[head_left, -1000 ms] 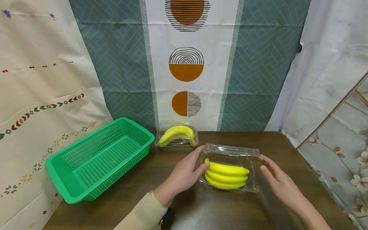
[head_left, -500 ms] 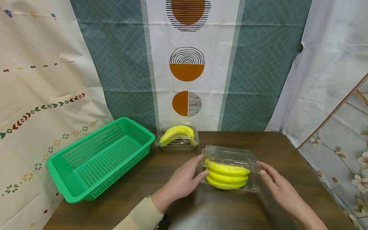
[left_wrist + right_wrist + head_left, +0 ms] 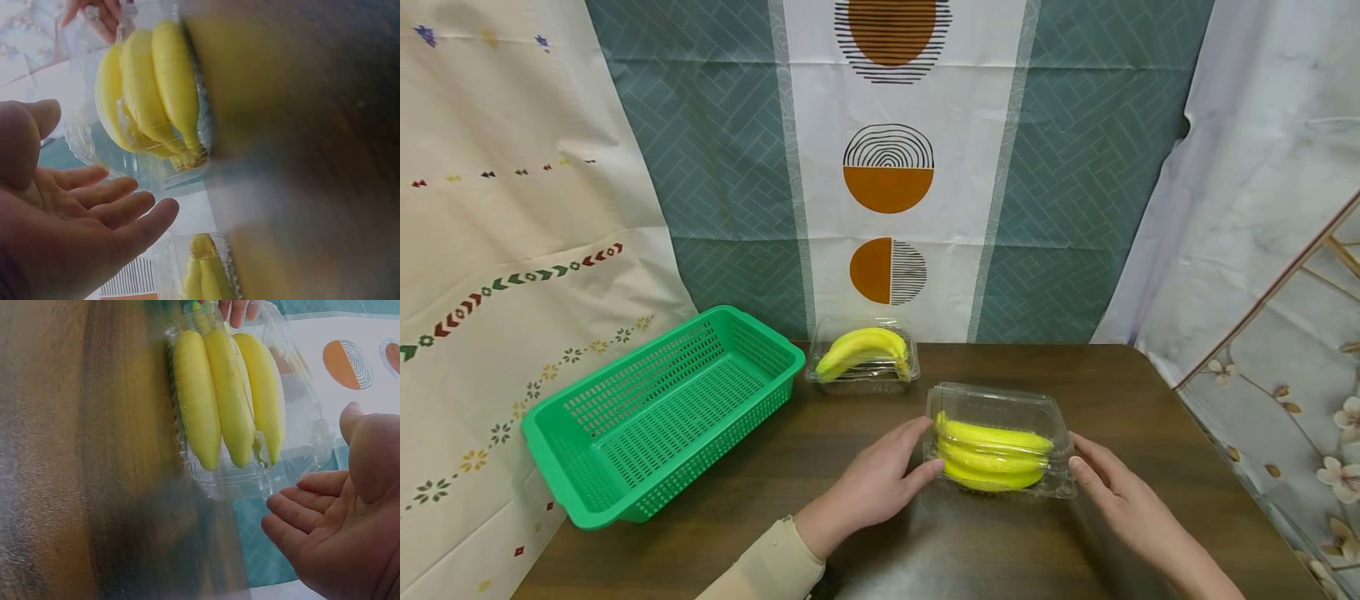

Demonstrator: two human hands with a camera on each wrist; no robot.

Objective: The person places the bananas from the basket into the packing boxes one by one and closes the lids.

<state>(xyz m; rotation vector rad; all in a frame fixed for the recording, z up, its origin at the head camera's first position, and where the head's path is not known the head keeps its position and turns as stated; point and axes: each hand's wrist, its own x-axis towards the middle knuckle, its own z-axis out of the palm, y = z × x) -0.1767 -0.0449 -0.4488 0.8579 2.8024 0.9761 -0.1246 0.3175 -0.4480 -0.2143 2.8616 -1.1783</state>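
A clear plastic clamshell box (image 3: 992, 400) with a bunch of yellow bananas (image 3: 996, 458) inside stands on the table between my two hands. Its lid lies low over the fruit. My left hand (image 3: 880, 479) is at the left end of the box, fingertips right by its side wall. At the opposite end, my right hand (image 3: 1123, 496) has its fingertips against the corner. The left wrist view shows the left fingers (image 3: 119, 209) extended and spread near the bananas. In the right wrist view the right fingers (image 3: 294, 512) are nearly straight beside the plastic edge.
A green perforated basket (image 3: 700, 450) stands on the left of the table. Behind my left hand, near the back edge, sits a second clear box (image 3: 910, 367) holding bananas (image 3: 868, 340). Patterned cloths (image 3: 722, 150) hang at the back and sides of the brown table (image 3: 985, 550).
The box lid has swung down toward me over the bananas. Both hands have come down slightly with it along the two ends. The basket and second box stay put.
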